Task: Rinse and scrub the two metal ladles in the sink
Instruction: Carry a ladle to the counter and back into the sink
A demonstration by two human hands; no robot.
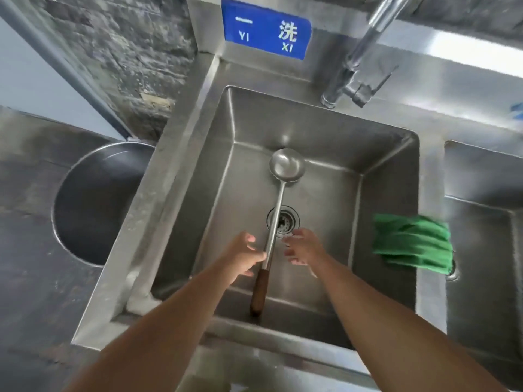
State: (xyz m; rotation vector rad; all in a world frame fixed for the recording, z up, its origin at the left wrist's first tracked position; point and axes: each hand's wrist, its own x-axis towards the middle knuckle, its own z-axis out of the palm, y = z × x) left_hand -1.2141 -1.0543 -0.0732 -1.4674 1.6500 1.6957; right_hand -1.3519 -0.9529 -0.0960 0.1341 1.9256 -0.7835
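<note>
My left hand pinches a long ladle over the drain.

My right hand hangs loose and grips nothing, fingers spread just right of the drain. The ladle's smooth steel shaft crosses it; the round bowl lies beyond, the brown wooden grip nearer me. A crumpled green cloth drapes the brushed-steel sink wall, right of the drain.

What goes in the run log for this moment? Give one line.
left hand: grips ladle shaft | right hand: open, beside shaft | ladle bowl: toward far wall | faucet: no water seen | green cloth: on sink divider
</note>
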